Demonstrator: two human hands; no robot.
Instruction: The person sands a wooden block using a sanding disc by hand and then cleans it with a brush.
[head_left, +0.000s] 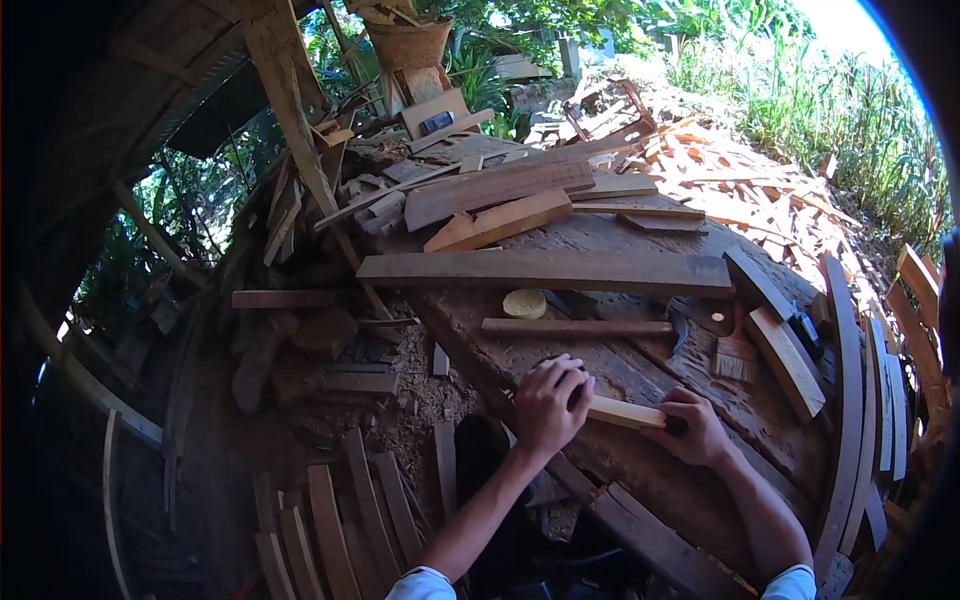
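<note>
A short, pale wooden strip lies crosswise between my hands, just above the workbench. My left hand is closed over its left end, with something dark showing between the fingers that I cannot make out. At the opposite end my right hand grips the strip between thumb and fingers. Beyond them lies a hammer with a long wooden handle, its curved metal head at the right. A round yellowish disc sits behind the handle. Right of the hammer head rests a wide paintbrush, bristles toward me.
A long plank spans the bench behind the hammer. Stacked boards pile up farther back. Curved wooden pieces stand along the right side. Several boards lean at lower left. A wooden post rises at the left.
</note>
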